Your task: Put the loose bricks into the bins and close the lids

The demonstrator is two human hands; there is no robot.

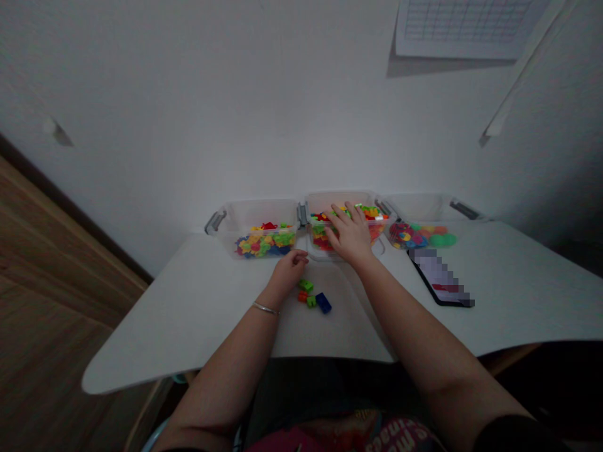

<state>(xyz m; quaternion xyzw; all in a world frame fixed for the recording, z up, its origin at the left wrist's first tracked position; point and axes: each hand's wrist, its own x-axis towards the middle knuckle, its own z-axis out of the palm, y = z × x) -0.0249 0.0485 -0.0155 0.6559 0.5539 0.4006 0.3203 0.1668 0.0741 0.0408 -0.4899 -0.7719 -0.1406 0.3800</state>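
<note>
My right hand (pixel 349 233) reaches into the middle clear plastic bin (pixel 346 199), fingers spread over the colourful building bricks inside. My left hand (pixel 291 267) rests on the white table (pixel 198 314) just in front of the bins, fingers curled loosely; whether it holds anything is hidden. A silver bracelet (pixel 265 308) circles the left wrist. A few loose bricks lie beside the left hand: a green one (pixel 306 285), an orange one (pixel 302 296), another green one (pixel 311 301) and a blue one (pixel 323 302).
A left bin (pixel 254 216) holds mixed coloured pieces. A right bin (pixel 426 207) holds round green and orange pieces. A dark phone (pixel 441 279) lies on the table right of my right arm. The wall stands directly behind the bins; wooden floor lies to the left.
</note>
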